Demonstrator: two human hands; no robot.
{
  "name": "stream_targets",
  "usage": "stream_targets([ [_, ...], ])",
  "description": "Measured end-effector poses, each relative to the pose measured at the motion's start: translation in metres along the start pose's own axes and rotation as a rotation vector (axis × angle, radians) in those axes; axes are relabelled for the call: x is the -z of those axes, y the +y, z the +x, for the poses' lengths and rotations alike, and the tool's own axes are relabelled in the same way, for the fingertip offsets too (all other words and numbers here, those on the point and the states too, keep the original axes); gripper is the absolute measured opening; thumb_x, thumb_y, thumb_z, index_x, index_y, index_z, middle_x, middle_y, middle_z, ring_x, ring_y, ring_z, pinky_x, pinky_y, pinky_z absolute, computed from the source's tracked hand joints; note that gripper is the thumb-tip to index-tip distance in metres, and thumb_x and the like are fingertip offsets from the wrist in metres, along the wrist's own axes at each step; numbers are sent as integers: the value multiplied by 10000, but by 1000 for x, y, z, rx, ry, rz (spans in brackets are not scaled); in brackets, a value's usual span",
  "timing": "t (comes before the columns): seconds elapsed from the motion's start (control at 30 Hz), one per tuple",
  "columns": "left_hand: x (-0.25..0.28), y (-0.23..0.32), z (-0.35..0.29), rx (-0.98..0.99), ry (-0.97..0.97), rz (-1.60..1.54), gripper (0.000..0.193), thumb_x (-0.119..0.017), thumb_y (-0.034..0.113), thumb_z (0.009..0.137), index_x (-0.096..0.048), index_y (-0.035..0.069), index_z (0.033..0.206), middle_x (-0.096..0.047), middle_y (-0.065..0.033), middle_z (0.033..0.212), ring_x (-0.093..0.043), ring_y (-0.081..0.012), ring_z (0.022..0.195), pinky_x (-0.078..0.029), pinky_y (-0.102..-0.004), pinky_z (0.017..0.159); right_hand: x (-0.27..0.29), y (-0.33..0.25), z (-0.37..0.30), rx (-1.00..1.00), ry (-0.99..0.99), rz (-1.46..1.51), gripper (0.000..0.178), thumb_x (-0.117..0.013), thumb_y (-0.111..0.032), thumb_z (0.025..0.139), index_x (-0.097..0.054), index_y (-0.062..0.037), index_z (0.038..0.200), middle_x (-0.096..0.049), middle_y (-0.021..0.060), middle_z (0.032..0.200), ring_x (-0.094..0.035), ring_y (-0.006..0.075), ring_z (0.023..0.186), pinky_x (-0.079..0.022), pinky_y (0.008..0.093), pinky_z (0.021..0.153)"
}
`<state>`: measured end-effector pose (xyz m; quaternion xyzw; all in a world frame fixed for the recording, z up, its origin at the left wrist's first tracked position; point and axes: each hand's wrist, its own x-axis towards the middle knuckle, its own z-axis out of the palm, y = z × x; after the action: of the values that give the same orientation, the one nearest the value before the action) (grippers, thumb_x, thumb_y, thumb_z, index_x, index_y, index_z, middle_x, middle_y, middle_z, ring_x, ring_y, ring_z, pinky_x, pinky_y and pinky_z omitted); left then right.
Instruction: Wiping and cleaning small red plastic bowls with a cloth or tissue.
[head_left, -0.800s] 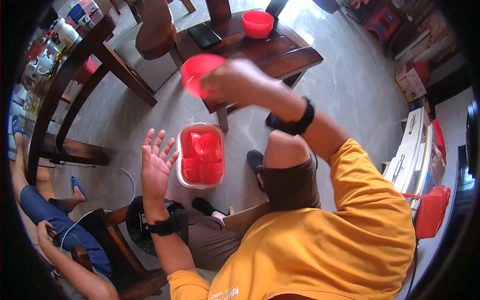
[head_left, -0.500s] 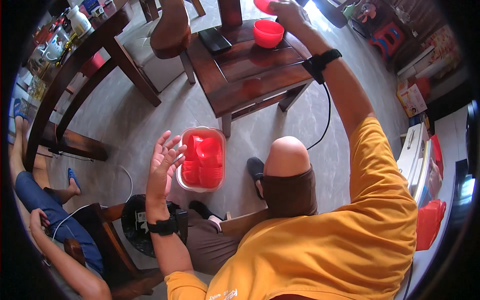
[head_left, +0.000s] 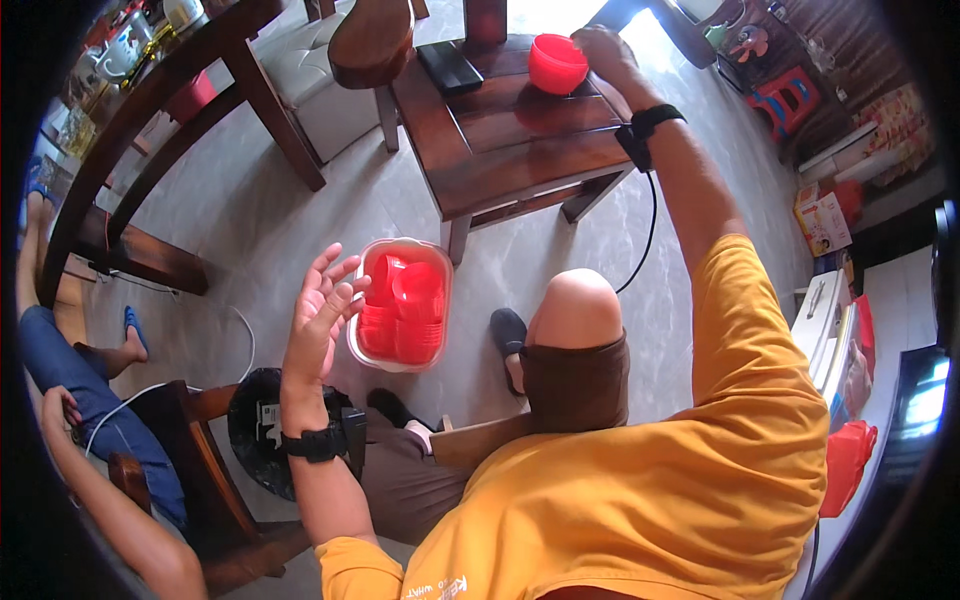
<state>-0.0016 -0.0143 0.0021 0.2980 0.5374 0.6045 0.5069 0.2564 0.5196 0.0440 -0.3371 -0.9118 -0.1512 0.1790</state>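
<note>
A stack of red plastic bowls stands on the dark wooden chair seat in front of me. My right hand is at the stack's right rim, its fingers closed on the edge of the top red bowl. Part of those fingers is hard to make out. Nearer to me on the floor sits a white tub filled with more red bowls, nested and lying on their sides. My left hand hovers over the tub's left edge, fingers spread, with nothing in it.
A flat black object lies on the seat's left side. Another wooden chair stands at left. A seated person's leg and arm are at lower left, near a black-lined bin. A black cable hangs from my right wrist.
My right hand has brought the red bowl it held above the seat down onto the stack. My left hand stays open beside the tub. The view has shifted slightly.
</note>
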Motion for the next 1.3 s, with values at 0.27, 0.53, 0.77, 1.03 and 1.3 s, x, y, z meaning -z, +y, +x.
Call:
stream_targets([
  [0.27,23,-3,0,-59,98,36,640,-644,337,907,-354,120,1435,-497,-84,1338,-546,-173,1164,-423,-303,974,91,-86,-37,590,-180,725,261,-589,-275,887,-656,-80,1046,-690,90,919,-669,221,870,-535,348,794],
  [0.53,47,-18,3,-160,121,46,554,-642,268,913,-420,91,1388,-543,-84,1294,-557,-156,1138,-432,-278,943,210,-368,-121,941,-492,1122,170,-565,-145,880,-652,-25,964,-662,145,870,-651,318,804,-516,386,762],
  [0.77,64,-20,0,-189,400,234,488,-610,226,936,-444,104,1378,-582,-66,1253,-574,-126,1091,-433,-257,911,-70,-410,-147,484,-644,362,225,-508,-201,879,-709,-125,948,-701,153,947,-679,361,856,-556,441,760],
  [1.03,63,-25,8,-267,333,377,431,-599,176,927,-498,105,1340,-606,-69,1221,-598,-122,1043,-447,-260,885,-181,-375,-237,557,-579,207,146,-575,-146,809,-717,-118,828,-692,108,892,-684,308,884,-555,474,703],
  [1.3,53,-27,9,-219,304,390,440,-608,170,920,-498,102,1340,-615,-71,1204,-596,-125,1057,-446,-269,903,-197,-374,-235,755,-482,148,141,-580,-166,808,-714,-122,808,-644,92,944,-670,267,877,-562,406,696],
])
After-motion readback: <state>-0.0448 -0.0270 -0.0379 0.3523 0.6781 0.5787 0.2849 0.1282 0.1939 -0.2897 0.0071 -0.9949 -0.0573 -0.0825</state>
